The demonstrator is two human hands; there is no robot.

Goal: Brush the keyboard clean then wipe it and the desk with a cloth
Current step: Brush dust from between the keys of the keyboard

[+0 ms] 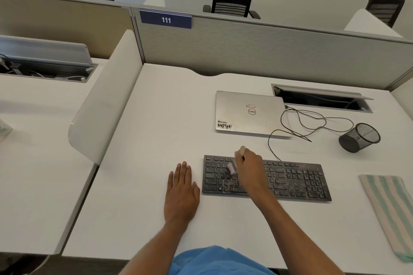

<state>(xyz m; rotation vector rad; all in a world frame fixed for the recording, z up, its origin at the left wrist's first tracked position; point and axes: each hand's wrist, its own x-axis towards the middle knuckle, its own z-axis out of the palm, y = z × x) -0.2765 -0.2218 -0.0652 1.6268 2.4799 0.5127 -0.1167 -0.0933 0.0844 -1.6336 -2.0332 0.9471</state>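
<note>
A black keyboard [297, 181], dusted with pale specks, lies on the white desk [156, 118] in front of me. My right hand [250, 169] grips a small brush [232, 166] with a pale wooden handle; its bristles touch the keys on the keyboard's left half. My left hand [182, 192] rests flat on the desk just left of the keyboard, fingers straight, holding nothing. A green-and-white striped cloth [388, 210] lies folded on the desk to the right of the keyboard.
A shut silver laptop [248, 114] sits behind the keyboard, with thin black cables [312, 123] looping to its right. A black mesh cup [359, 137] lies on its side at the right. An open cable tray [321, 99] and a grey partition [268, 51] lie behind.
</note>
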